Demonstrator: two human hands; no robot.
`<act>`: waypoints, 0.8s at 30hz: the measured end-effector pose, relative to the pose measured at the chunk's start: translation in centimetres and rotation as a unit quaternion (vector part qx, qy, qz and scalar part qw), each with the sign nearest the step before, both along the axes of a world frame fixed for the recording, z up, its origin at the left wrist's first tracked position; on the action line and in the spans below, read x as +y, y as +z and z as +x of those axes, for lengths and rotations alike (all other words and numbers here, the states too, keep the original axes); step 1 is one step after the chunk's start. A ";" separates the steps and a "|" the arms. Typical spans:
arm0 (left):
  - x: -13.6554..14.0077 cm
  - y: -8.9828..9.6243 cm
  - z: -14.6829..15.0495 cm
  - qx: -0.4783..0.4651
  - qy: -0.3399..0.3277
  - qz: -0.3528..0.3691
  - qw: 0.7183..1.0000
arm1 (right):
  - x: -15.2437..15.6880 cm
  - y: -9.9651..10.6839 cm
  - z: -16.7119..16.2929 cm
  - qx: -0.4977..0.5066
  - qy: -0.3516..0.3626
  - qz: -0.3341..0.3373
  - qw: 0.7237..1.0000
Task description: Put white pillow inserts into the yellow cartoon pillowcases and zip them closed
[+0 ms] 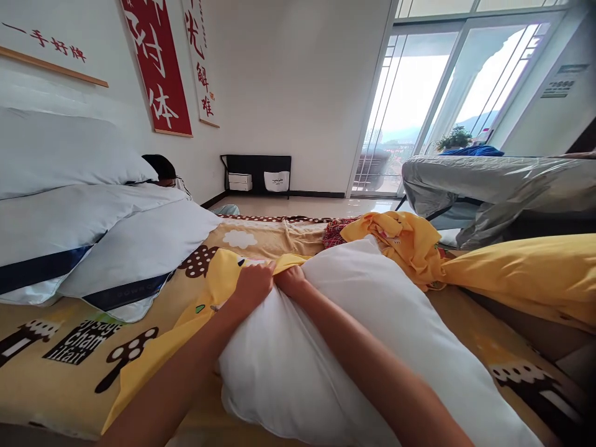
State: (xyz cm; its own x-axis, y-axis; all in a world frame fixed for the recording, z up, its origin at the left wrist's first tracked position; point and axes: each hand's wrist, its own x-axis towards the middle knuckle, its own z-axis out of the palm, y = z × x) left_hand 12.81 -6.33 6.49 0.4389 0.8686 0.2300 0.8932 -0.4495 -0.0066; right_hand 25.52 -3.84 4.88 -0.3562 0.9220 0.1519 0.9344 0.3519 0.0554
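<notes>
Close together in the middle of the view, both hands are closed on yellow cloth. My left hand (254, 284) grips the yellow pillowcase (223, 270), which spreads down to the left beneath that forearm. My right hand (292, 280) is pinched on a fold of the same cloth, at the upper edge of a white pillow (386, 304). The pillow lies under my forearms, creased inward between the hands. Which fingers also take in some of the pillow is hidden.
White pillows (107, 149) with dark bands are piled at the left on the patterned bedsheet (37, 391). A crumpled yellow cloth (395, 236) and a plump yellow pillow (531, 267) lie at the right. Behind them stands a plastic-covered table (470, 174).
</notes>
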 end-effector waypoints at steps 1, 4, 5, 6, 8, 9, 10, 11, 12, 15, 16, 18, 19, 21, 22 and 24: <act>0.3 -0.4 -0.7 0.000 0.007 -0.003 1.000 | 0.0 0.5 0.5 -0.002 -0.013 -0.015 1.000; 1.2 -1.3 -3.2 -0.006 0.040 -0.025 0.999 | -2.0 2.2 2.1 -0.003 -0.023 -0.039 0.999; 1.5 -1.6 -3.9 -0.008 0.051 -0.039 0.998 | -3.6 2.6 2.5 0.001 -0.021 -0.035 0.999; 1.7 -1.9 -4.5 -0.011 0.062 -0.055 0.996 | -5.6 2.8 2.7 0.006 -0.012 -0.021 1.000; 2.2 -2.5 -5.3 -0.018 0.078 -0.084 0.993 | -10.6 2.2 2.4 0.030 0.018 0.048 0.998; 2.4 -2.7 -5.4 -0.022 0.082 -0.094 0.992 | -13.3 1.4 2.0 0.043 0.068 0.095 0.992; 2.5 -2.9 -5.4 -0.025 0.084 -0.101 0.991 | -15.9 0.3 1.4 0.052 0.119 0.136 0.982; 2.5 -3.0 -5.2 -0.027 0.085 -0.105 0.990 | -18.2 -1.0 0.7 0.049 0.171 0.178 0.968; 2.6 -3.0 -5.1 -0.028 0.084 -0.107 0.990 | -20.0 -2.5 0.2 0.031 0.217 0.212 0.952; 2.2 -2.4 -4.9 -0.022 0.076 -0.104 0.991 | -21.4 -5.9 -0.6 -0.015 0.222 0.248 0.943; 2.1 -2.1 -5.0 -0.017 0.075 -0.102 0.992 | -20.6 -6.4 -0.4 -0.018 0.209 0.241 0.948; 1.7 -1.5 -5.5 -0.006 0.073 -0.095 0.993 | -17.9 -6.2 0.5 -0.006 0.200 0.216 0.956; 1.6 -1.3 -5.9 -0.001 0.074 -0.090 0.993 | -16.4 -5.6 1.1 0.004 0.204 0.202 0.958; 1.5 -1.1 -6.6 0.005 0.077 -0.081 0.994 | -13.4 -3.6 2.1 0.018 0.217 0.157 0.963; 1.5 -1.0 -7.0 0.006 0.076 -0.078 0.994 | -12.1 -2.5 2.5 0.024 0.222 0.129 0.966; 1.5 -0.7 -7.5 0.003 0.073 -0.073 0.995 | -9.9 -0.5 2.9 0.037 0.229 0.080 0.970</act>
